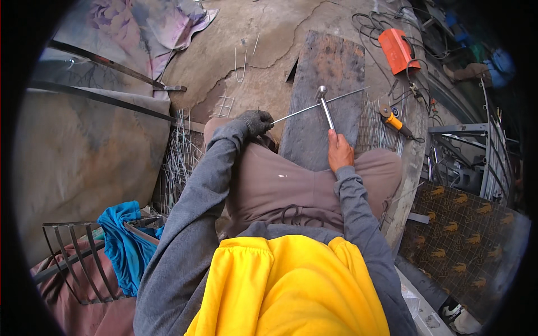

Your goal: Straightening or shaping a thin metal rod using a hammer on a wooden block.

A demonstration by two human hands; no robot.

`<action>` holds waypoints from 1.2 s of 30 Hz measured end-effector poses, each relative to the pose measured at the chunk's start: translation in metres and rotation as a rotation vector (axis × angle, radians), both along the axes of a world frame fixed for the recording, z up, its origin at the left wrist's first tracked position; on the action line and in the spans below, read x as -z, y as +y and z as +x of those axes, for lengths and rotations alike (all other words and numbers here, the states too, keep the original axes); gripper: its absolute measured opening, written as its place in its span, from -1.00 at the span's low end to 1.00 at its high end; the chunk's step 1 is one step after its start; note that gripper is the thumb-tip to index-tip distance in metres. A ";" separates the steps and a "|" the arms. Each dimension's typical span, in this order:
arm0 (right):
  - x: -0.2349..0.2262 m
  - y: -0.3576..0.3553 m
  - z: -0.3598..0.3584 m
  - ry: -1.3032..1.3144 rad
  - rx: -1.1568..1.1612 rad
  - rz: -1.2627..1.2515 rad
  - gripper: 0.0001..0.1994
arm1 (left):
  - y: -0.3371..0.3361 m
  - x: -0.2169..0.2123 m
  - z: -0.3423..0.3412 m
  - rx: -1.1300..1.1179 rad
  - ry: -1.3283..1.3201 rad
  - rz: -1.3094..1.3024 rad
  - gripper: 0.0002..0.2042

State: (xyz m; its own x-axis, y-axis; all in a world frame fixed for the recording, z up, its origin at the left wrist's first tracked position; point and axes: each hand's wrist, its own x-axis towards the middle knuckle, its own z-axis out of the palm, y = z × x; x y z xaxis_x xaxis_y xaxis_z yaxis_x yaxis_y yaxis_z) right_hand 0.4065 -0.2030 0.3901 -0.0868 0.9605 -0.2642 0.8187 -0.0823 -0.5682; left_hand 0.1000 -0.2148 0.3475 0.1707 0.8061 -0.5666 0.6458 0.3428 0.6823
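In my gloved left hand (253, 124), closed at my left knee, is one end of a thin metal rod (302, 111). The rod slants up to the right across a worn dark wooden board (319, 67) in front of me. My bare right hand (339, 150) grips the handle of a metal hammer (325, 106). The hammer's head lies over the rod near the middle of the board; whether it touches the rod I cannot tell. The glove hides the rod's near end.
Bundles of thin wire rods (178, 162) lie left of my legs, more (382, 126) right of the board. Beside those sits a yellow angle grinder (395, 121). An orange machine (398, 51) with cables stands at the far right. Another person (485, 70) is at the right edge.
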 end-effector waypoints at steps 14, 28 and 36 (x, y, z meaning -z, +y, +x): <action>-0.002 -0.020 0.000 0.201 -0.014 0.313 -0.52 | -0.006 -0.002 0.012 0.089 0.203 0.117 -0.75; -0.007 -0.013 -0.003 -0.031 -0.047 -0.012 -0.44 | -0.008 -0.009 0.020 0.121 0.259 0.147 -0.77; -0.004 -0.019 0.003 0.205 0.043 0.073 -0.46 | -0.015 -0.020 0.015 -0.159 -0.265 0.077 -0.79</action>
State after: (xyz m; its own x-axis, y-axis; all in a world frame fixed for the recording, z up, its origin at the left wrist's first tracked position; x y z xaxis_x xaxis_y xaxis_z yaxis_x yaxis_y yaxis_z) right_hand 0.4092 -0.2224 0.3943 -0.0897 0.9805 -0.1750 0.6822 -0.0675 -0.7280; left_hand 0.1153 -0.2298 0.3678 0.1722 0.8733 -0.4558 0.3846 0.3663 0.8473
